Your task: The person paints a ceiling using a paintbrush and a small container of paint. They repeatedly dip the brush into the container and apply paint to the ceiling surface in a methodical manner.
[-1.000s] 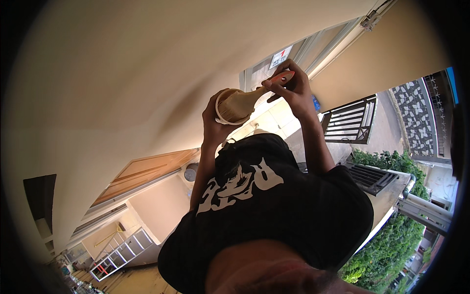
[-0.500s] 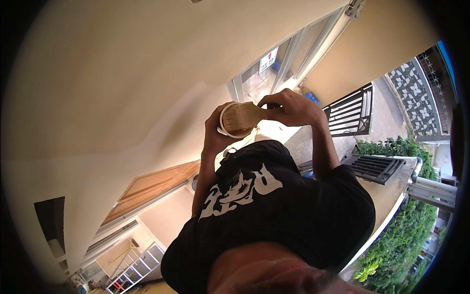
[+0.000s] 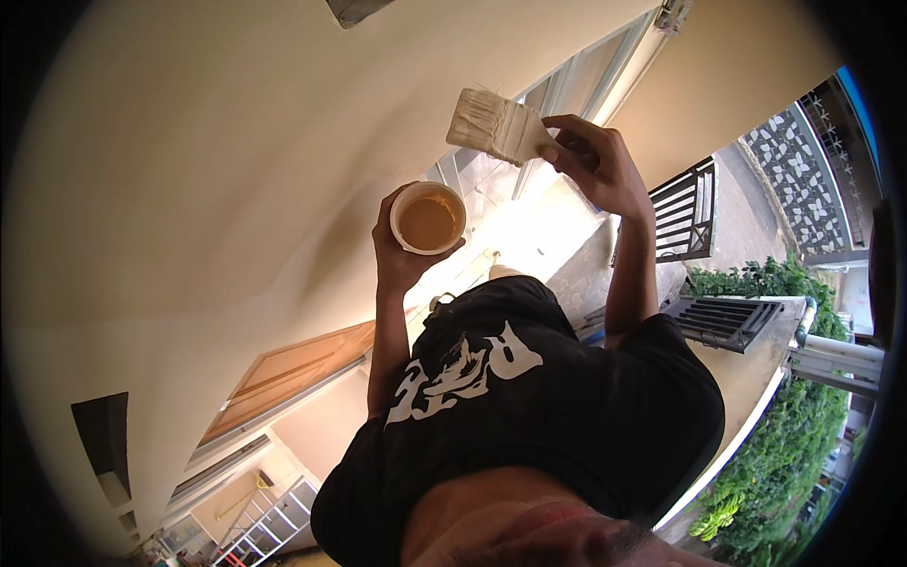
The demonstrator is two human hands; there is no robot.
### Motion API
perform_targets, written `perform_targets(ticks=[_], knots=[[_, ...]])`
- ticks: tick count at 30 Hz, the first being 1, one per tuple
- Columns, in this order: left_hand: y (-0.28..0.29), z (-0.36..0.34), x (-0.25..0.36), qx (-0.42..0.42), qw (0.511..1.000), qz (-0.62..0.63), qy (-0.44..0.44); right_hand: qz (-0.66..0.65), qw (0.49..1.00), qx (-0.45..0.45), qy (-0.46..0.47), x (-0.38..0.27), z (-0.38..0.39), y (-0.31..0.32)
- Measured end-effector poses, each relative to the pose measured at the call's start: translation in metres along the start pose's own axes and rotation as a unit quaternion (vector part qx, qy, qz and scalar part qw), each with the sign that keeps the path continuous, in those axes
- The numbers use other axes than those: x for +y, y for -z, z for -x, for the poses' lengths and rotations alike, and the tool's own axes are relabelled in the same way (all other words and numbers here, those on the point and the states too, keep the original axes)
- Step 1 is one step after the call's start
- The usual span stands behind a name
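My left hand (image 3: 397,255) is wrapped round a white cup (image 3: 437,187), its mouth turned up toward me. Tan paint (image 3: 426,224) fills part of the cup, and some is smeared on the inner wall. Up and to the right of it, my right hand (image 3: 600,168) pinches the handle of a wide paintbrush (image 3: 496,125). The brush points left, and its bristles are coated with pale paint, a few stray hairs sticking out. Brush and cup are apart, with the bristles near the cream wall (image 3: 236,170).
A wooden door (image 3: 283,378) lies along the wall at lower left, with a metal ladder (image 3: 269,524) beyond it. Glass doors stand ahead in bright light. On the right are a dark metal gate (image 3: 685,213), a low wall and green plants (image 3: 775,482).
My right hand has lifted the paintbrush out from over the cup, up toward the wall. My left hand has shifted slightly left with the cup, whose paint now shows.
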State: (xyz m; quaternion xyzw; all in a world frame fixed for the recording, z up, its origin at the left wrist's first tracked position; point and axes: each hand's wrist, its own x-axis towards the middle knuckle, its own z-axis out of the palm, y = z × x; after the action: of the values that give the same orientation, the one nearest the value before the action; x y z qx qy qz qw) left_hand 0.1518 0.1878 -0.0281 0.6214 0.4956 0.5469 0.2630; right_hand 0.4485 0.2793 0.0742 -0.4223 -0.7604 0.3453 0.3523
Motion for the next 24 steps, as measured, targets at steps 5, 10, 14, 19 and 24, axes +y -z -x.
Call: perform_targets(ticks=[5,10,14,19,24], knots=[[0.005,0.004,-0.006,0.011,1.0,-0.024,-0.002,-0.077,0.978,0.189,0.032,0.001,-0.035,0.006],[0.007,0.024,-0.016,0.021,0.999,-0.004,0.046,-0.057,0.969,0.238,0.046,0.008,-0.067,0.01],[0.007,0.043,-0.021,0.043,0.995,0.001,0.093,-0.117,0.958,0.247,0.087,0.023,-0.085,0.004],[0.012,0.07,-0.028,0.073,0.985,-0.011,0.158,0.004,0.963,0.265,0.046,0.046,-0.09,-0.01],[0.015,0.084,-0.027,0.106,0.982,-0.016,0.158,0.015,0.966,0.259,0.006,0.036,-0.062,-0.005]])
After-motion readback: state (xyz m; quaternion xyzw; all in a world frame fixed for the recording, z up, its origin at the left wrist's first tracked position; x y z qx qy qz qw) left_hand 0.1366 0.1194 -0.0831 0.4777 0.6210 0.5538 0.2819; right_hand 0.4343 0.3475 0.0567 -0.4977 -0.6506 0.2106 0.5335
